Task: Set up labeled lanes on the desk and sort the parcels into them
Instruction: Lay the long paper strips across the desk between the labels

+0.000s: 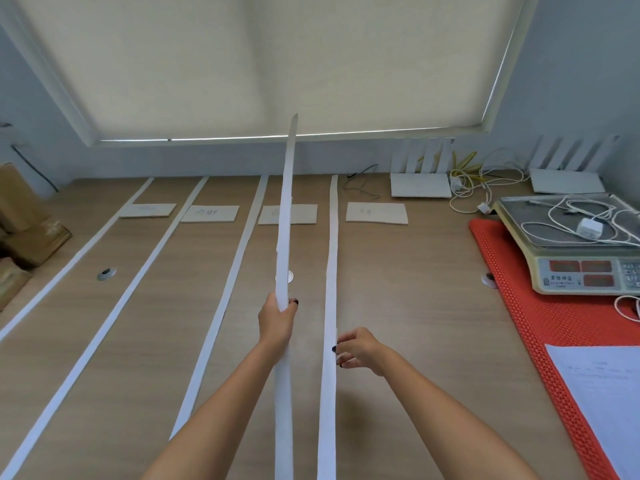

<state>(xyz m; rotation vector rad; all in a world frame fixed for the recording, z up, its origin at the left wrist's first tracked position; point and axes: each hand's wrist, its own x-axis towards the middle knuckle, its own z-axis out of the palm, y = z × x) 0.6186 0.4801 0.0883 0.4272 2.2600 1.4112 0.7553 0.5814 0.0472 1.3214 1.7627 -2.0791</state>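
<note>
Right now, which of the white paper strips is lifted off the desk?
The strip gripped by the left hand, raised toward the blind; the other four lie flat on the desk.
</note>
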